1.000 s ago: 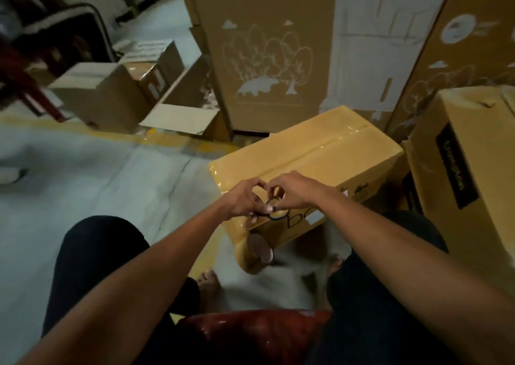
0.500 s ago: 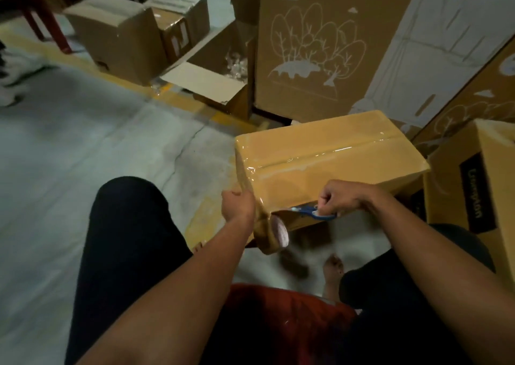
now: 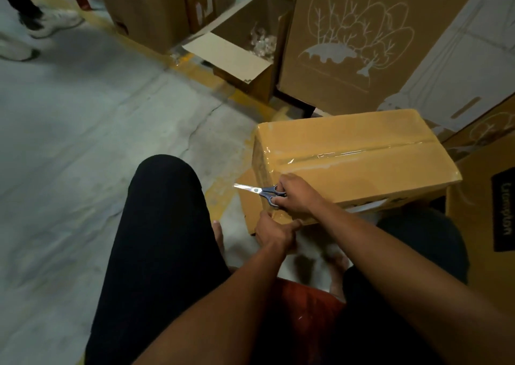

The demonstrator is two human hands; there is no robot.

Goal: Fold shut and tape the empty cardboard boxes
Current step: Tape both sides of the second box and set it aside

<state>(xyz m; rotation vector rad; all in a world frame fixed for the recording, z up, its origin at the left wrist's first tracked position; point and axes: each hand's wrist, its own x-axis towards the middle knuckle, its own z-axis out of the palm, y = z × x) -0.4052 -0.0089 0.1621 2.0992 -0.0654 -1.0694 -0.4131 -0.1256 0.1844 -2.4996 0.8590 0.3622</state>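
Observation:
A tan cardboard box [image 3: 348,142] lies shut on the floor in front of my knees. Clear tape [image 3: 362,153] runs along its top seam and down the near end. My right hand [image 3: 299,196] grips blue-handled scissors [image 3: 252,189] at the box's near left corner, blades pointing left. Just below, my left hand [image 3: 274,232] is at the box's lower edge with its thumb against the cardboard. Its fingers curl round a brown tape roll [image 3: 291,250], which is mostly hidden under the hand.
Tall printed cartons [image 3: 348,44] stand behind the box, and a carton with a black label [image 3: 490,211] is at the right. An open box [image 3: 231,55] and closed boxes [image 3: 145,8] sit farther back. Another person's shoes [image 3: 53,22] are at top left. Grey floor lies to the left.
My hands parted from in front of the box's near end. The right hand now holds the scissors out at the left corner. The left hand dropped lower, over the roll.

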